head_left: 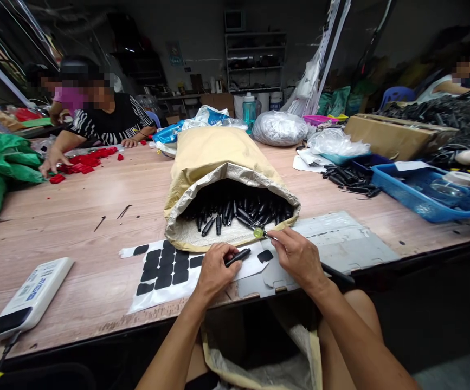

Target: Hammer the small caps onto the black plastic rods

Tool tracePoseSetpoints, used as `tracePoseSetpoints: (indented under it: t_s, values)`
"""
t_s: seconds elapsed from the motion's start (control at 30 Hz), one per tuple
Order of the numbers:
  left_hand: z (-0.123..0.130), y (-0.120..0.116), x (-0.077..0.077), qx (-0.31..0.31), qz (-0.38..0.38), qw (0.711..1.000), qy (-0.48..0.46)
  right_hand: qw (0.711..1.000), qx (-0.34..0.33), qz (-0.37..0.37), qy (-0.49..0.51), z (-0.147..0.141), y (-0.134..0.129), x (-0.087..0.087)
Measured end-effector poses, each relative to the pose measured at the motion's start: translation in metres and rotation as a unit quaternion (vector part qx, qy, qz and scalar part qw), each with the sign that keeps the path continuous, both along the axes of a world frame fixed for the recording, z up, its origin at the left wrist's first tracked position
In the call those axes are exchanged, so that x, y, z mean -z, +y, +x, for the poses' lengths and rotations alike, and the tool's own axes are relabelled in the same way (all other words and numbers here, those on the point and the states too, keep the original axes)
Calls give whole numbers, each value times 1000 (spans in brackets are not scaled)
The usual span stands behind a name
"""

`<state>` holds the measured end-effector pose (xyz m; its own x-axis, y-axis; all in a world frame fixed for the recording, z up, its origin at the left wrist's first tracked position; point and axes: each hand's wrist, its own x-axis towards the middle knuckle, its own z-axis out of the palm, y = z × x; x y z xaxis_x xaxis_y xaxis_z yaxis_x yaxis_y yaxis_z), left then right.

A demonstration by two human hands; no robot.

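At centre frame a sack [226, 146] gapes. Just below it, the left hand [217, 266] curls around a black tube [240, 256], likely light, stiff and slick; I'd grip its middle. The right hand [296, 254] pinches a yellow-green-tipped rod [265, 235].

Dead ahead, a bulky yellow woven sack [222, 149] blocks the way across, but its mouth gapes toward the left hand [218, 269] and right hand [297, 257]: there's the opening, over a low front lip, up to heaped black tubular pieces [218, 225]. Out left, a wide lane of wood-grain tabletop [96, 252] runs between sack and white rectangular power bank [39, 290], thin dark slivers [124, 212] lying in it. Over right, a flat grey board [340, 246] offers low passage, a blue plastic basket [425, 211] walling the far side!
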<state>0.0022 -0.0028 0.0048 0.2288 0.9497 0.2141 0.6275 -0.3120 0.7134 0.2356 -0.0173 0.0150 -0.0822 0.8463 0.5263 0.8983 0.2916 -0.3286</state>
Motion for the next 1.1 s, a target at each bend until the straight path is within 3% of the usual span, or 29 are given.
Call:
tracePoseSetpoints:
  t_s: [0.2,0.5,0.73,0.93,1.1]
  values:
    - [-3,0,-1,-2,-29,998,-62,997,-25,11,-75,23,24,14]
    - [-4,-1,-5,-13,-57,995,-85,998,-10,13,-54,23,21,20]
    - [-1,-1,-4,-3,-33,999,-39,998,16,-3,-55,23,20,21]
    - [2,-7,-13,-23,-57,997,-53,998,22,-10,-55,23,19,21]
    - [1,-5,-10,20,-18,1000,7,998,24,-11,-52,23,18,20]
